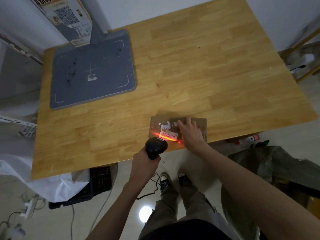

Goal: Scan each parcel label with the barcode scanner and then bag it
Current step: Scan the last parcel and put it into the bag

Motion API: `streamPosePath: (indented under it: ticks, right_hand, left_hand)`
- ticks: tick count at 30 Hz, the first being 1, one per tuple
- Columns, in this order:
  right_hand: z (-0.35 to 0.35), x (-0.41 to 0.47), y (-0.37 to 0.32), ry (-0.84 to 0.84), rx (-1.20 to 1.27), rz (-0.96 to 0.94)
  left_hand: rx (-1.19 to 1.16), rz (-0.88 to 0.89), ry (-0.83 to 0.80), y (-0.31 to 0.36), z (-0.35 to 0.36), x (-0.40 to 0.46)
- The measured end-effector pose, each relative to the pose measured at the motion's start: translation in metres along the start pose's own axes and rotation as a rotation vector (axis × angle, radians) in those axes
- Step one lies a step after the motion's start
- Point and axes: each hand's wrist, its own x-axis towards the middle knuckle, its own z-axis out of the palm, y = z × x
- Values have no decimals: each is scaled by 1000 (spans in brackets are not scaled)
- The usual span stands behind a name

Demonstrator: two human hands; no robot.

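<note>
A flat brown cardboard parcel (200, 122) lies at the near edge of the wooden table (190, 75). Its white label (168, 133) faces up, and a red-orange scan line glows across the barcode. My left hand (145, 158) grips the black barcode scanner (155, 148) just in front of the table edge, its head pointing at the label. My right hand (189, 132) rests flat on the parcel's right half, fingers spread, pressing it down. A white sack (57, 186) sits on the floor to the lower left, beside the table.
A grey scanning pad (93, 70) with a post and a printed sign (67, 18) occupies the table's far left. A black crate (97, 186) stands under the table. Cables and a power strip (27, 208) lie on the floor. A dark bag (277, 163) is at right.
</note>
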Motion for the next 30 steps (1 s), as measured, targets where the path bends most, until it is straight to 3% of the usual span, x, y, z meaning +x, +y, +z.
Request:
streamPosePath:
  ticks: [21, 30]
  right_hand:
    - [-5, 0, 1, -56, 16, -7]
    - [-23, -12, 17, -49, 150, -23]
  left_hand:
    - [-50, -43, 35, 5, -5, -5]
    - [-74, 21, 124, 20, -32, 11]
